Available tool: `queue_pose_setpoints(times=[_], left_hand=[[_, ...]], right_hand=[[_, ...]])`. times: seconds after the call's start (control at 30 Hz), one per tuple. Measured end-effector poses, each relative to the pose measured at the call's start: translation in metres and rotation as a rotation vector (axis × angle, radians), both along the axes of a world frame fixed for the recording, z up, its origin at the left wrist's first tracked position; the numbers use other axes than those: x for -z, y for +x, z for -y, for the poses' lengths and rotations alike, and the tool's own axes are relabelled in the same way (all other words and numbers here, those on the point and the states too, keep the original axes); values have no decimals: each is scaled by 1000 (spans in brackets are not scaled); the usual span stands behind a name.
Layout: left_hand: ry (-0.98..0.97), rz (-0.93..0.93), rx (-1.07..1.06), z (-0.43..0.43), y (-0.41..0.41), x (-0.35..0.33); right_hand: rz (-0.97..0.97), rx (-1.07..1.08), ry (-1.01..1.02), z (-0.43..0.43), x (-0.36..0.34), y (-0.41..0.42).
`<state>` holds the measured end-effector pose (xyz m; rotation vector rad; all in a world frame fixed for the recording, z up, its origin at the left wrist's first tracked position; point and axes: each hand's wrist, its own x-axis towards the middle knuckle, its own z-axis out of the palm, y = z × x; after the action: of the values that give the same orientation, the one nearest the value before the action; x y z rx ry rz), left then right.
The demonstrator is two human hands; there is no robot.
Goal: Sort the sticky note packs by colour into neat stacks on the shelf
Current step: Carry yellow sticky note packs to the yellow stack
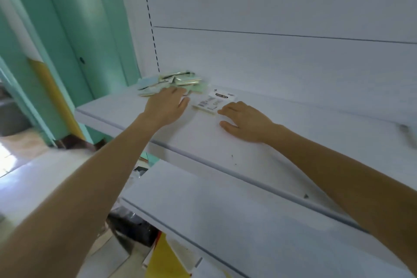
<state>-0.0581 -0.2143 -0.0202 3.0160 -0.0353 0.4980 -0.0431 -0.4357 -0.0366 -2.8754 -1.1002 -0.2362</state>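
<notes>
On the white shelf [225, 142], a loose pile of sticky note packs [173, 82] lies at 11 o'clock. The left hand [165, 106] rests flat at its near edge, fingers together, gripping nothing. At 12 o'clock, one label-up pack [214, 100] lies just beside the right hand [246, 122], whose fingers are loosely apart, empty.

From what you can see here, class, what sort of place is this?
Probably a shop or stockroom: white metal shelves on a slotted upright, with a loose pile of wrapped sticky note packs.
</notes>
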Motion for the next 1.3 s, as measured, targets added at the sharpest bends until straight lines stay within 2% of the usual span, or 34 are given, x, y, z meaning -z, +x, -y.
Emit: queue_pose_setpoints(times=[0.2, 0.37, 0.5, 0.67, 0.8, 0.87, 1.0, 1.1, 1.17, 1.3], left_hand=[[-10, 21, -67, -54, 37, 7], [-18, 47, -120, -97, 61, 4], [-16, -62, -110, -113, 78, 6], [-47, -110, -20, -118, 88, 16], [-156, -48, 152, -120, 85, 18], [-194, -52, 247, -121, 80, 18], [-230, -69, 386, -126, 73, 20], [-280, -64, 310, -124, 71, 27], [-287, -59, 225, -121, 69, 29], [-94, 23, 302, -114, 64, 28]], right_hand=[[8, -9, 17, -41, 6, 57], [-66, 28, -14, -64, 7, 84], [-153, 45, 61, -63, 8, 99], [-265, 295, 286, -70, 4, 94], [-172, 492, 271, -79, 5, 91], [-188, 590, 301, -81, 5, 86], [-148, 650, 257, -87, 3, 74], [-45, 693, 197, -92, 6, 59], [41, 698, 266, -94, 10, 49], [223, 679, 368, -94, 9, 35]])
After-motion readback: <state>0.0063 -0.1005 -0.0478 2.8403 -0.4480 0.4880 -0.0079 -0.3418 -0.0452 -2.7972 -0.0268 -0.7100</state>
